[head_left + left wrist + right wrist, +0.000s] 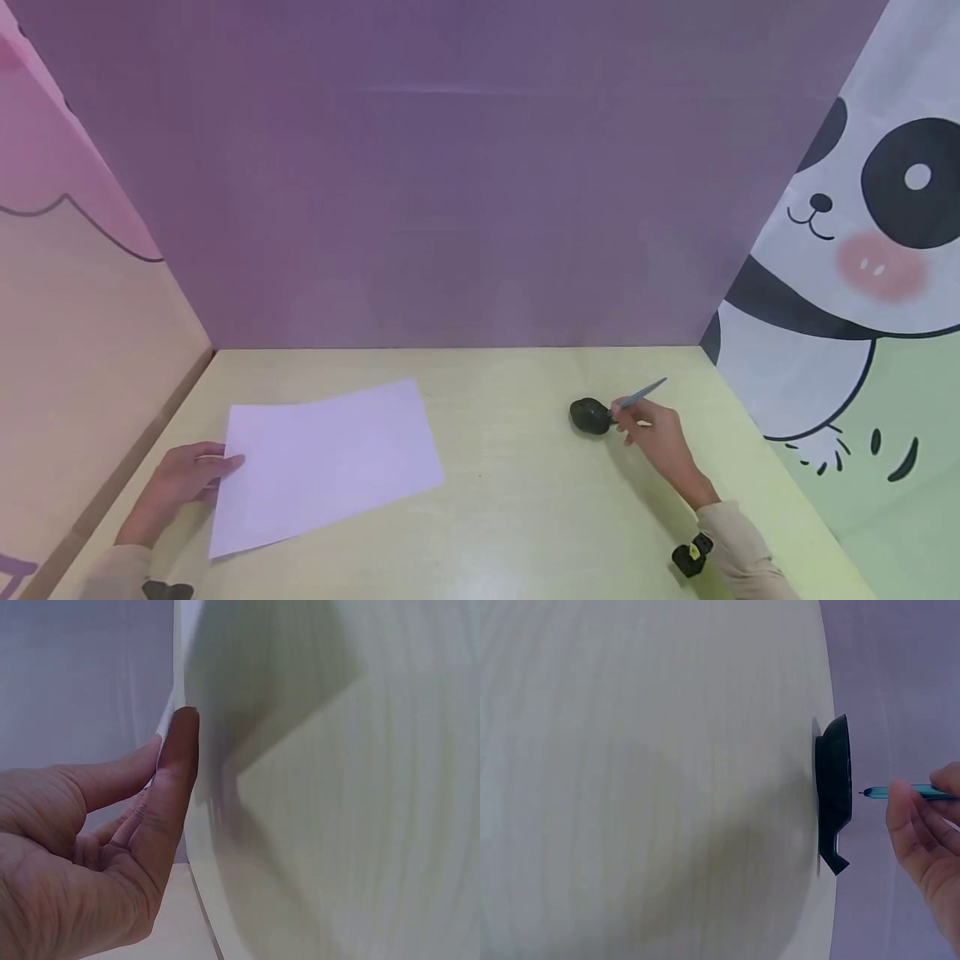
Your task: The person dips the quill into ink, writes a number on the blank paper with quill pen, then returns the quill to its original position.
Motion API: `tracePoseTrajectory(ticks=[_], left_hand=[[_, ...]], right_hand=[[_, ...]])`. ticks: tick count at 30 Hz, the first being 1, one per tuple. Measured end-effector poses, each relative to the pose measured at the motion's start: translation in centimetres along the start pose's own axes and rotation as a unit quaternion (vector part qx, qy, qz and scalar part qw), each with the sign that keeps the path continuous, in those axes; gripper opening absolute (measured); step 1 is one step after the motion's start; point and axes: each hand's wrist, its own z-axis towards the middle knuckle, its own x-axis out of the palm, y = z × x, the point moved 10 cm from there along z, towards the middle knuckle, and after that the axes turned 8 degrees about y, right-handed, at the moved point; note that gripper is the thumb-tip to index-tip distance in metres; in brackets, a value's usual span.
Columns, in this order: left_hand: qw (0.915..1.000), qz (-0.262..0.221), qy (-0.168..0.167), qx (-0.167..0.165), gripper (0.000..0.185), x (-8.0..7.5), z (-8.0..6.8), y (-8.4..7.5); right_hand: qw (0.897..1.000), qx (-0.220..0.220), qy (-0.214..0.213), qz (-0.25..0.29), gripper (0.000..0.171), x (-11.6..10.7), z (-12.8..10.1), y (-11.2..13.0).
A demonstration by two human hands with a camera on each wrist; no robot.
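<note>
In the head view a sheet of white paper (330, 467) is at the left of the table. My left hand (187, 475) pinches its left edge, thumb on top and fingers underneath; the left wrist view shows the thin edge between thumb and fingers (180, 750). My right hand (652, 429) holds a slim blue-green pen (915, 793), its fine dark tip pointing at a small black dish (834, 780). That dish has a shallow bowl and a short bent handle, and sits on the table. A gap shows between pen tip and dish in the right wrist view.
The pale wooden table (510, 517) ends at a purple back wall (465, 208). A panda-printed panel (810, 375) stands along the right side and a pink and beige one (82, 333) along the left. A black wrist device (692, 556) sits by the right sleeve.
</note>
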Motion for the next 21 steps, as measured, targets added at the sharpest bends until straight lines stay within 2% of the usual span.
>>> tracePoseTrajectory(ticks=[8,16,21], left_hand=[[0.9998,0.018,-0.004,0.001,0.064,0.5,0.0,-0.5],[0.9999,0.011,-0.012,-0.005,0.062,0.9,0.4,-0.7],[0.9998,0.012,-0.011,0.009,0.052,1.4,0.3,-1.2]], right_hand=[[1.000,0.008,0.004,0.019,0.017,0.4,0.2,-0.2],[1.000,0.026,0.017,-0.003,0.018,0.6,0.8,-0.3],[0.999,0.023,0.022,-0.008,0.017,0.9,0.9,-0.4]])
